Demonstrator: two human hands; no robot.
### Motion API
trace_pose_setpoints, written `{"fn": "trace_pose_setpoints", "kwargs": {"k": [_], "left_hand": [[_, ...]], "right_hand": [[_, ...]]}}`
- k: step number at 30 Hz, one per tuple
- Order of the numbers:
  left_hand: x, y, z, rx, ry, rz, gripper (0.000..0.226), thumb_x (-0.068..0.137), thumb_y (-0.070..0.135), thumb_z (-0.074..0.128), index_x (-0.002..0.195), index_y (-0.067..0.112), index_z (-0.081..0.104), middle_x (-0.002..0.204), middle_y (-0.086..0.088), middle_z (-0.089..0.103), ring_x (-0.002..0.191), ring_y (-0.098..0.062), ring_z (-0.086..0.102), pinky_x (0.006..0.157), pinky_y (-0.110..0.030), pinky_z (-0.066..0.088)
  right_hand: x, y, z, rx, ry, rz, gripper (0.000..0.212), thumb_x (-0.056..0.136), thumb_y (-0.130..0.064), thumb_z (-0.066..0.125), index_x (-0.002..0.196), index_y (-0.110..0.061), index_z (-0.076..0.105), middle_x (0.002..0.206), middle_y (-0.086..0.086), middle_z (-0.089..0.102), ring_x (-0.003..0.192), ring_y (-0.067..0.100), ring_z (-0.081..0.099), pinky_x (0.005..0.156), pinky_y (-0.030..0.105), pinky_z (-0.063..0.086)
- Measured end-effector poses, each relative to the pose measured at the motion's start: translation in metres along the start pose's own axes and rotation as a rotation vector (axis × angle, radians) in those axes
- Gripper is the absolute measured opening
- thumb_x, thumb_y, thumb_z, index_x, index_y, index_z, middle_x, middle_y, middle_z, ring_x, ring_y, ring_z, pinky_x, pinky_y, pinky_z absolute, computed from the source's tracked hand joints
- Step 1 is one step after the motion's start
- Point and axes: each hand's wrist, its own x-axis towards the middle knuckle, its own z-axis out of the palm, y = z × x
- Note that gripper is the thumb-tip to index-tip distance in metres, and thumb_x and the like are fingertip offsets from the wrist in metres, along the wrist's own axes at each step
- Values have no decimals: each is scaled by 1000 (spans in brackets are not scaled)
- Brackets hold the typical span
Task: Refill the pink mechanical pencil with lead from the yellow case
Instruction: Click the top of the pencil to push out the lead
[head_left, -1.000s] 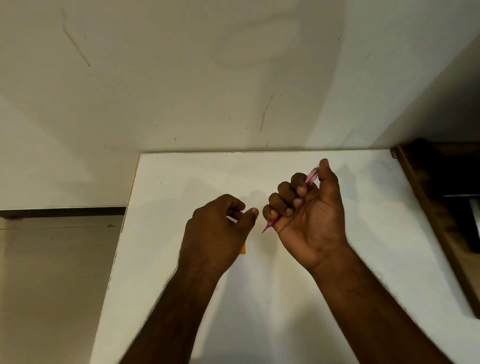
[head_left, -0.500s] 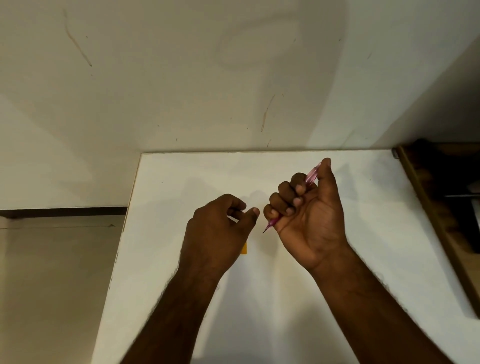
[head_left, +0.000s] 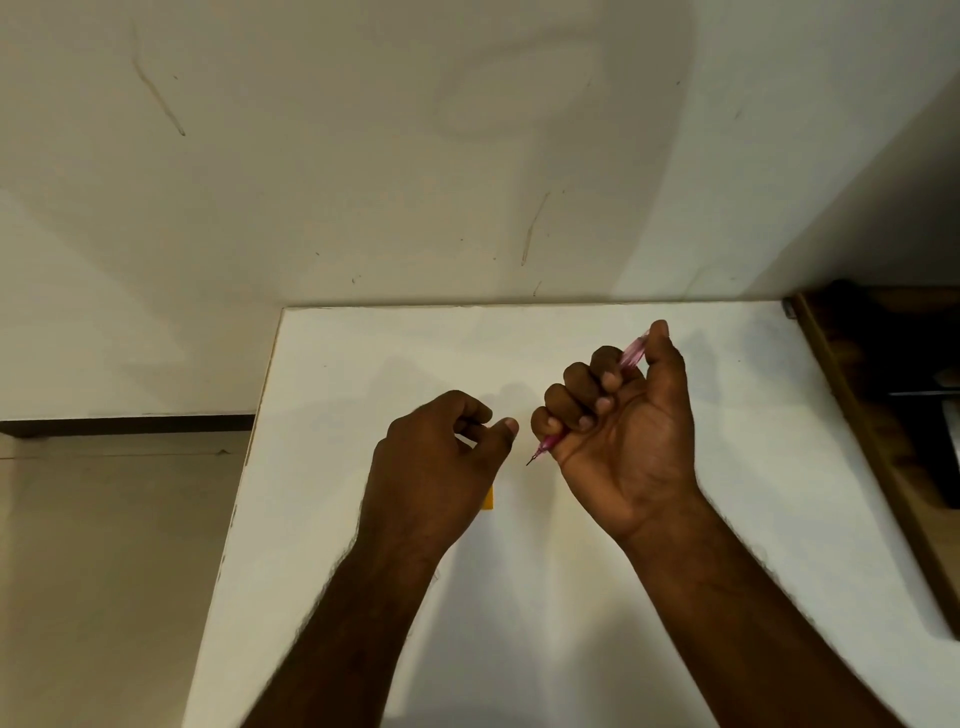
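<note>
Here, my right hand (head_left: 618, 431) is curled into a fist around the pink mechanical pencil (head_left: 635, 353), palm turned up toward me. The pencil runs diagonally through the grip: its translucent pink back end pokes out at the top beside my thumb, which presses along it, and its dark tip (head_left: 531, 460) points down and to the left, out below my little finger. The tip hangs in the air above the white tabletop (head_left: 545, 597), not touching it.

My left hand (head_left: 436, 462) sits just beside it, knuckles up, fingers loosely bent with the thumb reaching toward the pencil tip. A small gap separates thumb and tip. Whether something thin is pinched between those fingers I cannot tell; nothing shows clearly there.

The yellow case (head_left: 488, 500) lies on the tabletop under my left hand, mostly hidden, with only a small orange-yellow corner showing past the heel of the hand. I cannot tell whether it is open.

The tabletop butts against a scuffed pale wall (head_left: 363, 156). To the right, a dark wooden piece of furniture (head_left: 883, 415) stands along the tabletop's edge, and to the left the floor (head_left: 104, 571) lies below.
</note>
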Motion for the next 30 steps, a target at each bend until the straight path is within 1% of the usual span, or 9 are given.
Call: {"fn": "trace_pose_setpoints", "kwargs": {"k": [4, 7, 9, 12, 16, 19, 22, 30], "left_hand": [[0, -1, -1, -2, -9, 1, 27, 85, 52, 67, 100, 29, 69, 85, 18, 69, 69, 6, 61, 65, -17, 45], [2, -3, -2, 9, -34, 5, 26, 85, 48, 70, 102, 28, 69, 88, 15, 71, 72, 3, 61, 66, -17, 45], [3, -5, -4, 8, -53, -2, 25, 83, 44, 74, 101, 27, 69, 87, 14, 72, 76, 0, 63, 67, -17, 46], [5, -6, -6, 3, -70, -22, 29, 76, 37, 82, 100, 28, 70, 89, 15, 72, 79, -4, 65, 68, -19, 46], [5, -5, -7, -7, -98, -28, 38, 69, 34, 88, 101, 28, 70, 92, 15, 70, 73, 1, 64, 67, -18, 46], [4, -3, -7, -15, -109, -28, 45, 64, 36, 90, 103, 27, 70, 95, 13, 71, 76, -4, 64, 67, -20, 48], [3, -2, -7, -14, -109, -20, 47, 63, 40, 90, 104, 27, 70, 96, 13, 71, 77, -6, 65, 66, -19, 47], [1, 1, -7, -9, -105, -12, 45, 64, 44, 88, 102, 29, 70, 95, 14, 71, 75, -4, 65, 65, -18, 46]], "right_hand": [[1, 1, 1, 5, 2, -5, 62, 95, -68, 39, 61, -16, 42, 53, -3, 30, 52, 14, 21, 54, 31, 28], [2, 0, -1, 29, 9, 2, 61, 94, -69, 40, 62, -16, 41, 56, -2, 28, 56, 16, 17, 56, 31, 26], [1, -2, -3, 63, 12, 11, 58, 94, -66, 41, 63, -17, 40, 57, -3, 27, 59, 17, 15, 58, 31, 25], [0, -5, -6, 119, 9, 15, 53, 94, -59, 42, 62, -18, 39, 57, -3, 28, 59, 16, 16, 58, 31, 28], [0, -6, -7, 156, 1, 7, 52, 95, -59, 42, 63, -18, 38, 57, -3, 29, 59, 16, 16, 59, 30, 28], [0, -6, -6, 159, -11, 2, 54, 95, -61, 41, 63, -18, 39, 56, -3, 30, 59, 16, 16, 59, 30, 28], [0, -6, -6, 160, -14, 2, 52, 95, -59, 41, 63, -18, 37, 56, -3, 29, 58, 16, 16, 58, 31, 29], [-1, -6, -5, 155, -4, 1, 51, 95, -58, 40, 62, -18, 37, 55, -3, 28, 58, 16, 17, 57, 30, 30]]}}
